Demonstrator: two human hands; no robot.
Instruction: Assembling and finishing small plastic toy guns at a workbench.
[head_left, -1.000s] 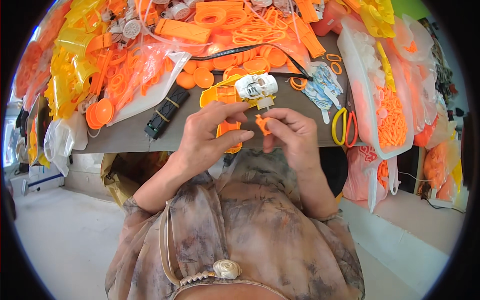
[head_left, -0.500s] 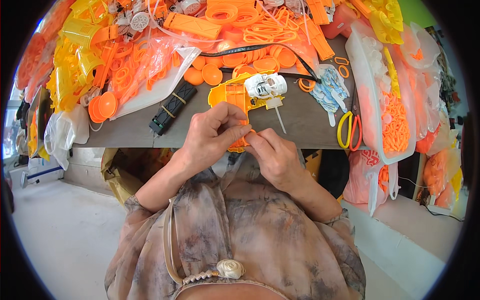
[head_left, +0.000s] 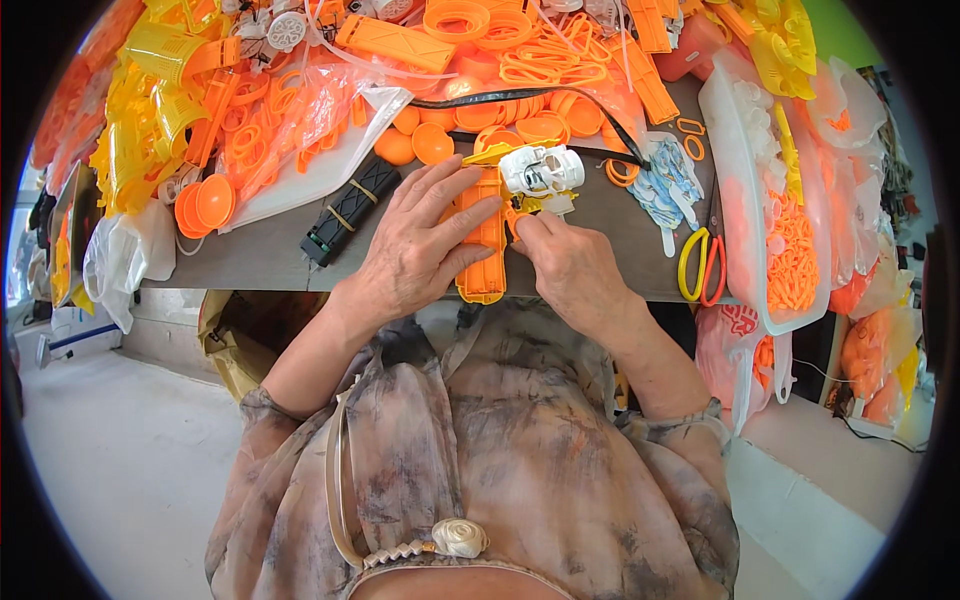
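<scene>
- Head cam: an orange toy shell (head_left: 487, 268) is laid on the grey table (head_left: 635, 265), close to the near edge, and is flanked by both hands.
- Left hand (head_left: 412, 238) is kept pretty loose, fingers spread and laid over the shell; nothing's really clenched there.
- Right hand (head_left: 572, 258) is curled up, and a small orange piece (head_left: 513, 220) is pinched in its fingertips, right up against the shell. Mostly covered by fingers, so whether it's seated can't be told.
- White drum (head_left: 541, 172) is perched at the shell's far right end, just above the right hand.
- Black bar (head_left: 350, 212) is wrapped with tan bands and is parked left of the left hand.
- Scissors (head_left: 702, 268) with yellow and red handles are left over on the right, beside a clear bin (head_left: 738, 185) that's loaded with little orange bits (head_left: 793, 255).
- Orange cups (head_left: 433, 144) are scattered beyond the hands.
</scene>
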